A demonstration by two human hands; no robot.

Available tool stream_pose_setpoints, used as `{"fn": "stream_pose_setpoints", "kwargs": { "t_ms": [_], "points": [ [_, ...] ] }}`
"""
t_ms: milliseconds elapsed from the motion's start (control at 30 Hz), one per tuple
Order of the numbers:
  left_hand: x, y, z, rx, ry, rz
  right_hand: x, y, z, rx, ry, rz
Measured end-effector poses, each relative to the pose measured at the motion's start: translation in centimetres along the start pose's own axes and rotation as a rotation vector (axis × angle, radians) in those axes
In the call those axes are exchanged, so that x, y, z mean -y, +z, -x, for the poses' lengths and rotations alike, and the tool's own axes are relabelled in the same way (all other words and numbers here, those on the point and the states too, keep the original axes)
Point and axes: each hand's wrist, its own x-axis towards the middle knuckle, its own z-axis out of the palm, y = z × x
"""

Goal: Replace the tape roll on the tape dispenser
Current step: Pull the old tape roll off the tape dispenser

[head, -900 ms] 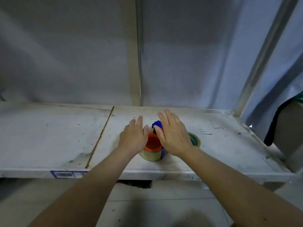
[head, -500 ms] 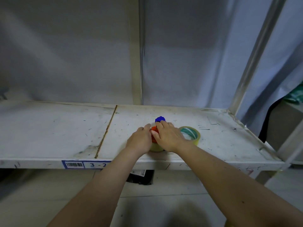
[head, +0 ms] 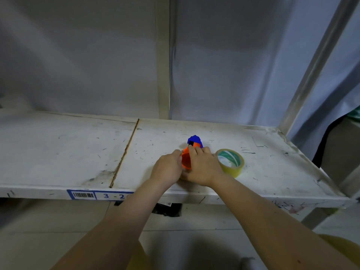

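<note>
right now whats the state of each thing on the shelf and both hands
tape dispenser: on the shelf, gripped from both sides, orange hub and blue top showing
left hand: closed on the dispenser's left side
right hand: closed on its right side, fingers over the top
spare tape roll: lying free just right of the right hand, not held

Orange-and-blue tape dispenser (head: 190,152) stands beside yellowish tape roll (head: 230,162).
</note>
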Motion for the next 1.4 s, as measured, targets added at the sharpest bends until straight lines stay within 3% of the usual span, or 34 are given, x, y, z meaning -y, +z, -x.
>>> {"fn": "stream_pose_setpoints", "kwargs": {
  "t_ms": [267, 467, 533, 633, 800, 1033, 1200, 1300, 1400],
  "points": [
    [-0.3, 0.9, -1.3, -0.066, -0.133, 0.041, 0.3, 0.2, -2.4, 0.067, -0.007, -0.019],
    [-0.6, 0.7, -2.5, 0.014, -0.278, 0.180, 0.0, 0.6, -2.7, -0.013, -0.014, -0.251],
    [-0.8, 0.5, -2.7, -0.002, -0.427, 0.457, 0.1, 0.3, -2.5, -0.079, -0.002, -0.350],
    [-0.8, -0.4, -2.3, -0.013, -0.699, 1.106, 0.2, -0.2, -2.0, -0.104, -0.010, -0.453],
    [-1.0, -2.4, -1.2, 0.132, -0.689, 1.507, -0.1, -0.6, -0.6, -0.153, -0.036, -0.566],
    [-2.7, -2.1, -0.3, 0.191, -0.580, 1.562, -1.3, -1.7, 0.1, -0.073, -0.028, -0.338],
    [-2.8, -1.2, -0.7, 0.102, -0.646, 1.580, -1.6, -2.1, 0.6, -0.082, -0.011, -0.476],
    [-3.3, -1.9, -0.6, 0.165, -0.719, 1.566, -1.5, -2.1, 1.0, -0.142, -0.032, -0.526],
    [-3.1, -2.7, -0.4, 0.214, -0.650, 1.479, -2.0, -2.1, 1.3, -0.157, -0.042, -0.572]
  ]
}}
